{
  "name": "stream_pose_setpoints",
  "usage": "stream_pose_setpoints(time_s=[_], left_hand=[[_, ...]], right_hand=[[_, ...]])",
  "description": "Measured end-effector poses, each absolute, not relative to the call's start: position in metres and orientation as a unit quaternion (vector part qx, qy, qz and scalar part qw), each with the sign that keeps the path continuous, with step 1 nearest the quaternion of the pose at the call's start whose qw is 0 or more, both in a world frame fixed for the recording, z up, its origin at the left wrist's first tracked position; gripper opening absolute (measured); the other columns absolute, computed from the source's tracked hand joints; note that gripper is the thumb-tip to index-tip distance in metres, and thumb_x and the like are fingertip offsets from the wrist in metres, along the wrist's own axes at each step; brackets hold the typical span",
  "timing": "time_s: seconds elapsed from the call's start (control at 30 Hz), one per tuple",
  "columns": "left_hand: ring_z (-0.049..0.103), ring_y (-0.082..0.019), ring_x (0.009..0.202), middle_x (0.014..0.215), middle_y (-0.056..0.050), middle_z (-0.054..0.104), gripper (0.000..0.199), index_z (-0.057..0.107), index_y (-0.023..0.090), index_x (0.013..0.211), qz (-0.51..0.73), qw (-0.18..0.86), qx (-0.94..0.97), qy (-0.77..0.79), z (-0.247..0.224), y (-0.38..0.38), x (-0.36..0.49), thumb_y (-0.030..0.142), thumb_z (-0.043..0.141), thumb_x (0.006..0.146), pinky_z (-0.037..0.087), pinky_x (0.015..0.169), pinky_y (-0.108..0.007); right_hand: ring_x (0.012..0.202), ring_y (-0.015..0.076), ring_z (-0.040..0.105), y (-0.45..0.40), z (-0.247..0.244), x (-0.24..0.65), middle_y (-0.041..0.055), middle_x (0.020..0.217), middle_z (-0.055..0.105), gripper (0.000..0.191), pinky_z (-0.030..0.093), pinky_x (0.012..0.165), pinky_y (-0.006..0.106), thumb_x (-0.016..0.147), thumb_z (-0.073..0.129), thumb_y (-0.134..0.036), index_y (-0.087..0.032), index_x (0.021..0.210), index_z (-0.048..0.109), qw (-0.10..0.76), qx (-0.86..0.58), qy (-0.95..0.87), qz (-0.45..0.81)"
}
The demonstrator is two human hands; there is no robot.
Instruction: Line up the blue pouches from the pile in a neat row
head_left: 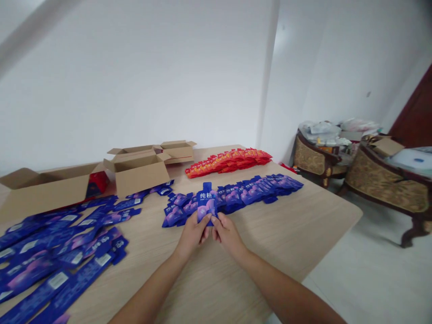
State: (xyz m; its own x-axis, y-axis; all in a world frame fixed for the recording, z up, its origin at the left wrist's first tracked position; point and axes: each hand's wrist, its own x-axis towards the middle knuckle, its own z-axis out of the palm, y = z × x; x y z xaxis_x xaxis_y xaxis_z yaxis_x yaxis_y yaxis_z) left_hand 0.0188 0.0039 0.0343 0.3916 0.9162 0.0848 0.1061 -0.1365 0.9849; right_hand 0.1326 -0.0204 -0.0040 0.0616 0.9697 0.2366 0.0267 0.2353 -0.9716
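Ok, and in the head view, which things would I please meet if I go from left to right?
Scattered blue packaging → left hand → blue pack held by both hands → right hand → farther patterned chair → nearer patterned chair.

Bare forearms (pixel 153 283) converge, left hand (pixel 192 231) and right hand (pixel 228 231) close together, both hands pinching, thumbs uppermost, fingers curled.

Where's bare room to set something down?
Bare tabletop shows right of the right hand, in front of the blue packet row, and narrowly between that row and the red packets. Crowded: left, with loose blue packaging and open boxes.
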Motion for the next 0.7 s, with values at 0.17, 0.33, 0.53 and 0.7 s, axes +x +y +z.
stream_pose_setpoints(time_s=[0.17, 0.33, 0.53, 0.7], left_hand=[[0.056, -0.012, 0.049, 0.063, 0.001, 0.061, 0.033, 0.042, 0.018, 0.095, 0.400, 0.564, 0.628, 0.358, 0.034, 0.040, 0.008, 0.041, 0.054, 0.075, 0.044, 0.043, -0.022], [0.061, -0.019, 0.081, 0.084, -0.005, 0.062, 0.024, 0.047, 0.019, 0.095, 0.478, 0.325, 0.676, 0.458, 0.018, 0.073, -0.028, 0.036, 0.049, 0.078, 0.050, 0.072, -0.035], [0.054, -0.022, 0.104, 0.107, -0.008, 0.060, 0.023, 0.052, 0.019, 0.102, 0.434, 0.167, 0.758, 0.456, -0.003, 0.075, -0.044, 0.028, 0.044, 0.082, 0.040, 0.094, -0.041], [0.053, -0.023, 0.106, 0.107, -0.008, 0.059, 0.025, 0.053, 0.019, 0.104, 0.438, 0.109, 0.747, 0.488, -0.007, 0.090, -0.069, 0.025, 0.042, 0.083, 0.040, 0.095, -0.041]], right_hand=[[0.034, 0.0051, 0.036, 0.002, 0.020, 0.185, -0.0062, 0.041, 0.045, 0.038, 0.027, 0.035, 0.017, 0.085, 0.040, -0.050, -0.019, 0.062, 0.039, 0.604, -0.520, -0.488, 0.356], [0.031, 0.0052, 0.038, 0.024, 0.039, 0.223, -0.0035, 0.042, 0.051, 0.031, 0.026, 0.033, 0.016, 0.083, 0.043, -0.038, -0.019, 0.058, 0.041, 0.532, -0.579, -0.462, 0.411], [0.026, 0.0046, 0.036, 0.030, 0.032, 0.217, -0.0008, 0.034, 0.048, 0.039, 0.025, 0.030, 0.016, 0.082, 0.047, -0.029, -0.016, 0.045, 0.046, 0.452, -0.609, -0.478, 0.443], [0.026, 0.0042, 0.037, 0.034, 0.027, 0.221, -0.0006, 0.035, 0.050, 0.044, 0.025, 0.028, 0.015, 0.086, 0.043, -0.029, -0.016, 0.044, 0.046, 0.425, -0.645, -0.473, 0.424]])
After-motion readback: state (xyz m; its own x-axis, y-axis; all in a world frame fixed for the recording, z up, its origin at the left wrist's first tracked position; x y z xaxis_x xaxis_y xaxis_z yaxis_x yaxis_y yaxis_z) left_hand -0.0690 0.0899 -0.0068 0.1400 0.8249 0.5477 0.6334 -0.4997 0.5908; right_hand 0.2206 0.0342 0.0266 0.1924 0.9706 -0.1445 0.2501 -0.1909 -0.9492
